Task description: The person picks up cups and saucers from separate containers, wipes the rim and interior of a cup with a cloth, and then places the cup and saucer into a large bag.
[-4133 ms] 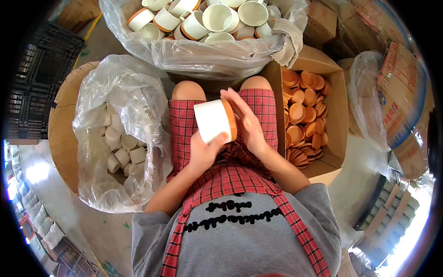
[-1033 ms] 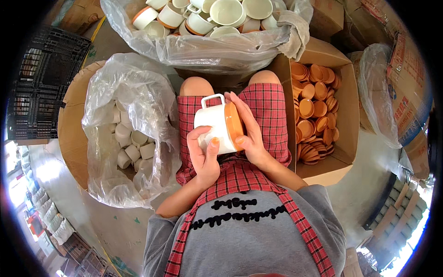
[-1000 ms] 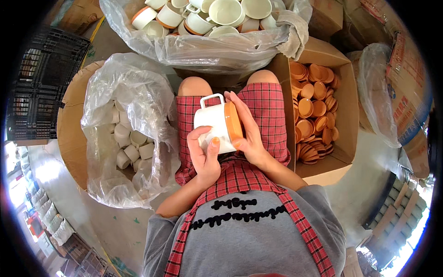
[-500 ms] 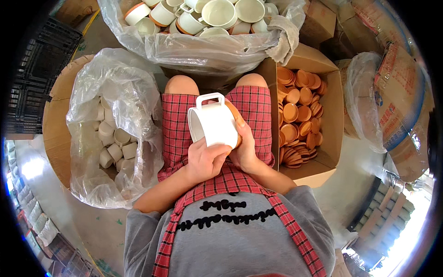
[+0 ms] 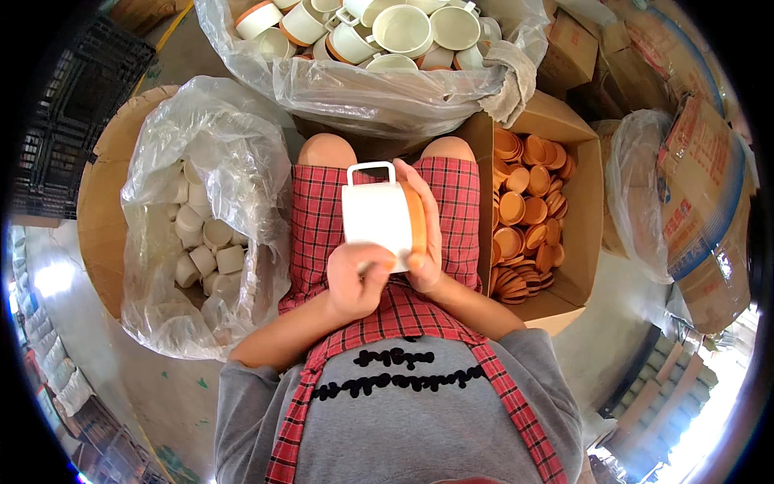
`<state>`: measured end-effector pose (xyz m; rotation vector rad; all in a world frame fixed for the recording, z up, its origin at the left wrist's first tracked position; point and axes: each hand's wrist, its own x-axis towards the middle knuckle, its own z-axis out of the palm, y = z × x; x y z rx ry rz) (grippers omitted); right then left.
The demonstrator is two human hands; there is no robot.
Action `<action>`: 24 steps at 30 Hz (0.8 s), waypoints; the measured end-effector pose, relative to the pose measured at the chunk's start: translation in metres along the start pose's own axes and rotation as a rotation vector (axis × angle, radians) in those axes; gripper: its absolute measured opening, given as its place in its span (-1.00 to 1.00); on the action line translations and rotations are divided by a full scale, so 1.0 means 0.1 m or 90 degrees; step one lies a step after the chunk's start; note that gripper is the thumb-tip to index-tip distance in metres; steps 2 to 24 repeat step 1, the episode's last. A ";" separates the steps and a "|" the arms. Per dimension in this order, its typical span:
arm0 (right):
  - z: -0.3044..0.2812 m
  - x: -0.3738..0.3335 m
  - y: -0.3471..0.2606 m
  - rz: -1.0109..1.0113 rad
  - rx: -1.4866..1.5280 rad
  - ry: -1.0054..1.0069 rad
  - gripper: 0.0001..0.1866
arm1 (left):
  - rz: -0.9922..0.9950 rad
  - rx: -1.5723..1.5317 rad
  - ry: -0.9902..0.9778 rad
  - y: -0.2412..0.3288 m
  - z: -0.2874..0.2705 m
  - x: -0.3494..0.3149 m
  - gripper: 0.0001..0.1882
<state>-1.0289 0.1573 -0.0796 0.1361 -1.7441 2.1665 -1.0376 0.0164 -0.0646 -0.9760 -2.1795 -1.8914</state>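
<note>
Above my lap, a white mug (image 5: 376, 216) lies on its side, its handle pointing away from me and its orange base facing right. My right hand (image 5: 429, 234) wraps round the base end, with fingers along the far right side and thumb on the near edge. My left hand (image 5: 355, 278) is closed, its curled fingers against the mug's near wall. The fingertips there are slightly blurred. To the right, a cardboard box (image 5: 592, 202) holds many orange round discs (image 5: 511, 208). At the left, white mugs (image 5: 216, 234) lie in a plastic-lined box.
Ahead of my knees stands a big container lined with clear plastic (image 5: 363, 93), full of white mugs with orange bases (image 5: 401, 29). A grey cloth (image 5: 509, 79) hangs over its right rim. Black crates (image 5: 76, 105) stand far left; wrapped cartons (image 5: 701, 194) stand right.
The mug has turned so its orange base shows more on the right. My left hand has curled and slid lower along the wall; my right fingers reach farther up the base.
</note>
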 end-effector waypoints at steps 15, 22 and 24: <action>-0.01 0.01 -0.01 0.001 -0.002 -0.006 -0.03 | 0.000 -0.001 0.006 0.00 0.01 0.00 -0.78; -0.01 0.01 -0.01 0.001 -0.002 -0.006 -0.03 | 0.000 -0.001 0.006 0.00 0.01 0.00 -0.78; -0.01 0.01 -0.01 0.001 -0.002 -0.006 -0.03 | 0.000 -0.001 0.006 0.00 0.01 0.00 -0.78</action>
